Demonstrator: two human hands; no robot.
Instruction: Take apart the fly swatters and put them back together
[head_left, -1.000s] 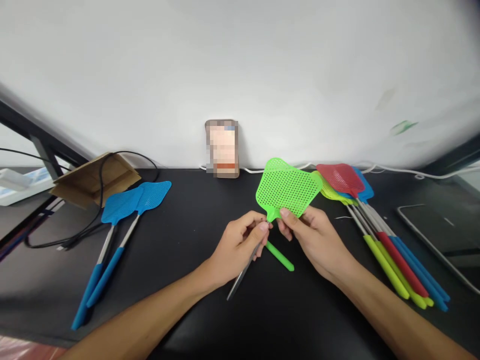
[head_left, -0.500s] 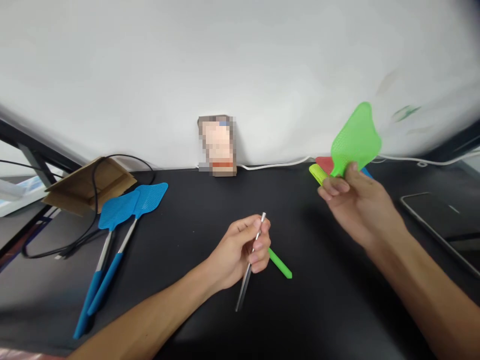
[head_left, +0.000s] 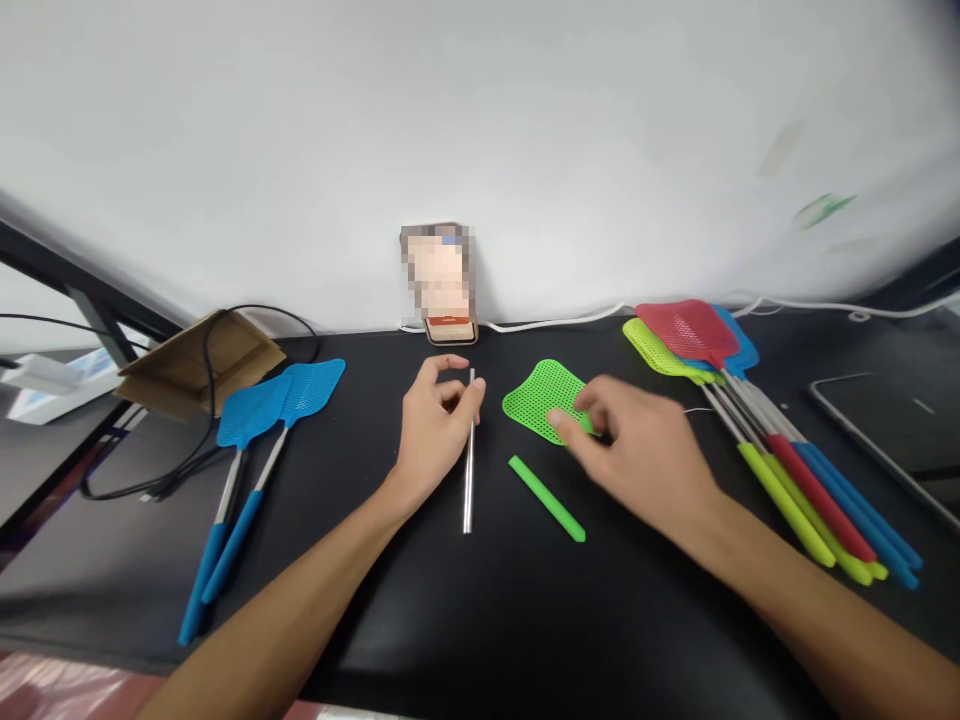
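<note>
A thin silver metal tube (head_left: 469,470) runs down from my left hand (head_left: 439,425), its top end between the thumb and the curled lower fingers. The index finger of that hand arches apart from the thumb. To the right, a bright green mesh fly swatter head (head_left: 541,395) lies flat on the black table (head_left: 450,620). My right hand (head_left: 637,450), slightly blurred, is over its neck end, with thumb and fingers apart and the thumb touching the mesh. A separate green handle (head_left: 547,498) lies diagonally on the table below the swatter head.
Two blue fly swatters (head_left: 251,490) lie at the left beside a cardboard box (head_left: 202,365) and a black cable (head_left: 210,370). At the right is a pile of red, yellow-green and blue swatters (head_left: 690,335). A phone (head_left: 442,285) leans on the wall; a dark tablet-like device (head_left: 885,420) lies far right.
My right hand has brought the green swatter head down and left onto the table. My left hand has moved left and slightly up with the tube. The pile at right is now uncovered.
</note>
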